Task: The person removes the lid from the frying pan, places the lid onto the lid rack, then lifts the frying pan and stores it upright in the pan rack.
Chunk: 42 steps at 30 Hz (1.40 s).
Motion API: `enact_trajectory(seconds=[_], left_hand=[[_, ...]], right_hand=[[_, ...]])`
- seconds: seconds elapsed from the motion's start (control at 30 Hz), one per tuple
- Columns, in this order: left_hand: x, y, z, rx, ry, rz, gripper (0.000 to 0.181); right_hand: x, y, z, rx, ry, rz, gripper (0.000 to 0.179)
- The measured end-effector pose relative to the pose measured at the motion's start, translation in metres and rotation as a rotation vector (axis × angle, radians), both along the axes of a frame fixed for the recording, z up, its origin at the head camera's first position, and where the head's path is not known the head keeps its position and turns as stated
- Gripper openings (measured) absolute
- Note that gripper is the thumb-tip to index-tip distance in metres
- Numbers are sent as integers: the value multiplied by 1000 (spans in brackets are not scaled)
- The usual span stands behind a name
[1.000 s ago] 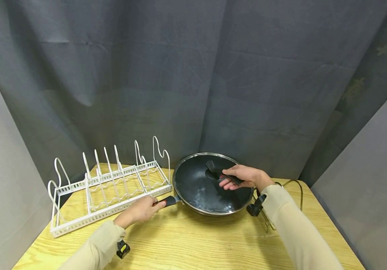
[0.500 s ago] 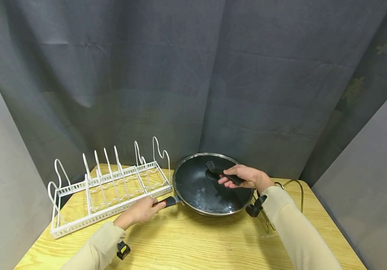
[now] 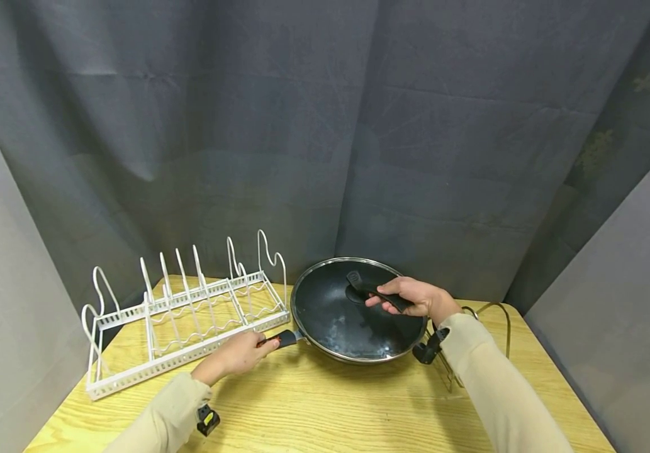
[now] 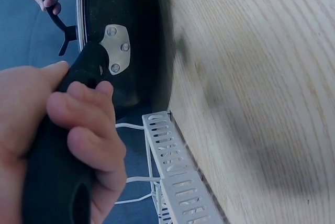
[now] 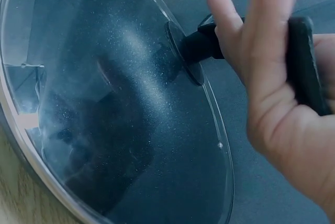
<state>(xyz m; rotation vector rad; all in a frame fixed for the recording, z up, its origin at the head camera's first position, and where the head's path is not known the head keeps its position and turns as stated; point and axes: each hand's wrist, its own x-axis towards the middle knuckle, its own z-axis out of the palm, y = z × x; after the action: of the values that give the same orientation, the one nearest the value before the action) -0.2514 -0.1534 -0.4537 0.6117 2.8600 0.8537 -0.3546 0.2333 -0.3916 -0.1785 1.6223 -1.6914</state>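
A dark wok with a long black handle stands on the table in the head view. My left hand grips that handle, fingers wrapped round it in the left wrist view. Over the wok lies a glass lid with a metal rim, topped by a black knob with a long, slanted grip. My right hand holds this grip between thumb and fingers. In the right wrist view, the hand partly hides the grip.
Left of the wok, a white wire rack with upright dividers stands close to its rim. A wire stand is partly hidden behind my right wrist. Dark curtains hang behind the wooden table.
The fingers of my right hand have curled slightly closer round the lid's grip. My left hand, the wok and the rack look the same.
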Motion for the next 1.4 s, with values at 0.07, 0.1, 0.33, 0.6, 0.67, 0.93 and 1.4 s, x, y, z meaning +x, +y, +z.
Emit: enact_trajectory(seconds=[0.07, 0.1, 0.33, 0.6, 0.67, 0.93, 1.4], left_hand=[[0, 0, 1, 0, -4, 0, 43], [0, 0, 1, 0, -6, 1, 43], [1, 3, 3, -1, 9, 6, 43], [-6, 2, 0, -14, -7, 13, 44], [-8, 1, 0, -15, -11, 9, 45], [-16, 0, 0, -1, -24, -19, 46], [-22, -6, 0, -30, -13, -47, 45]], right_hand=[[1, 0, -1, 12, 17, -14, 26], [1, 0, -1, 19, 31, -18, 26], [3, 0, -1, 0, 44, -13, 34], [4, -1, 1, -34, 5, -30, 34], [4, -2, 2, -35, -6, -40, 36], [6, -2, 2, -46, -82, -79, 38], [10, -6, 1, -84, -133, -75, 35]])
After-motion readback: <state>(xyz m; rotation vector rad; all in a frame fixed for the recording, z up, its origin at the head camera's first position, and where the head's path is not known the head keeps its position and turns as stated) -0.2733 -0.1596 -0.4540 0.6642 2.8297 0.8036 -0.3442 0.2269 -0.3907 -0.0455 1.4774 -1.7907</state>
